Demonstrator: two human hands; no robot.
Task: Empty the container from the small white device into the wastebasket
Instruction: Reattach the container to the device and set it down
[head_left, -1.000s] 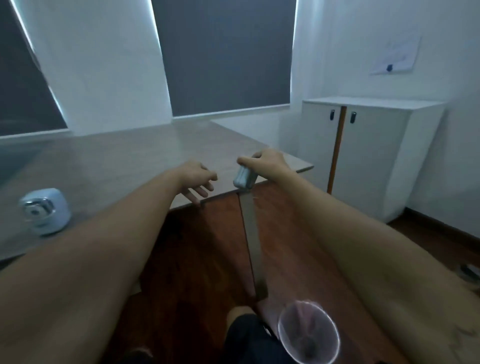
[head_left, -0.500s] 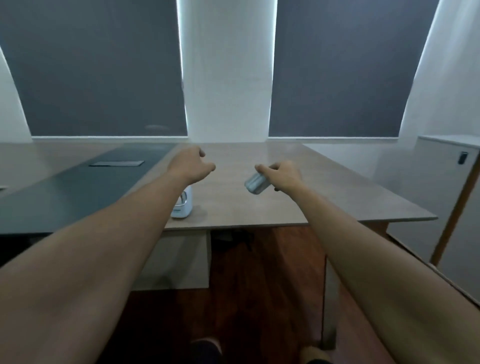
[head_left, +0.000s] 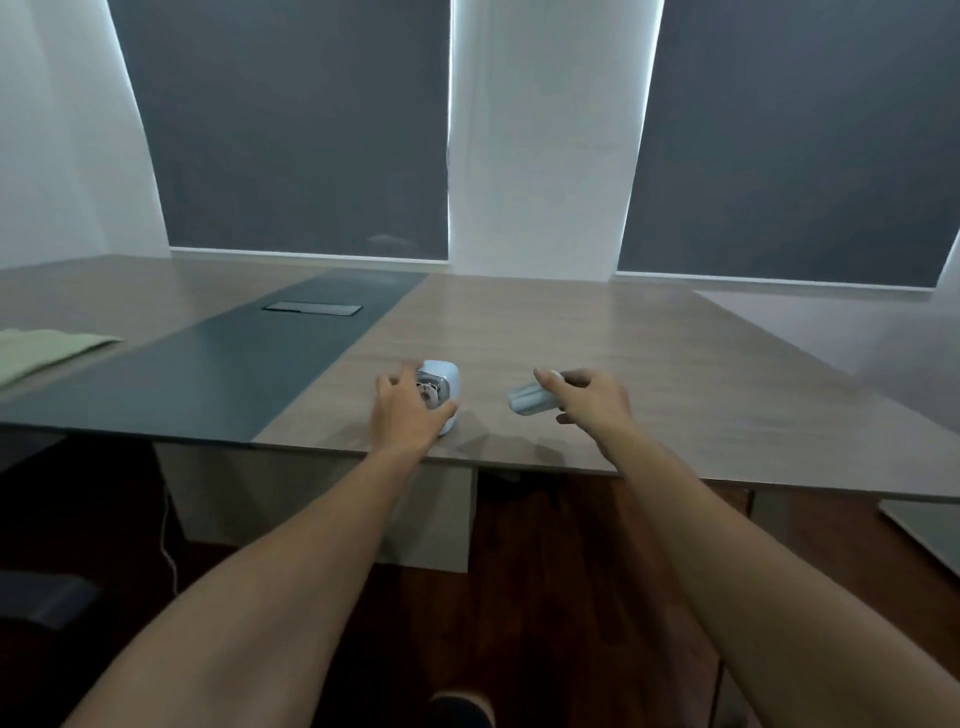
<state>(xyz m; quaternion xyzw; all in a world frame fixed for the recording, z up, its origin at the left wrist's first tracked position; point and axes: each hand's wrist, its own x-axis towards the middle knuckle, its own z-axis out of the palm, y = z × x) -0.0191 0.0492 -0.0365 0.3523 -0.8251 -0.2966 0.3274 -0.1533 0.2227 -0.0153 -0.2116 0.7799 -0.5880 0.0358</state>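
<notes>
The small white device, a rounded box with a silvery round front, stands on the wooden table near its front edge. My left hand wraps around its near and left side, fingers touching it. My right hand hovers just to the right, above the table, shut on the small translucent container, which points left toward the device. The wastebasket is out of view.
A dark inlay strip with a cable hatch runs along the table's left part. A pale green cloth lies at far left. Dark blinds cover the windows behind. A grey panel shows at the lower right.
My view turned from the floor and wastebasket back to the table. My left hand came down onto the device, and my right hand carried the container over the table beside it.
</notes>
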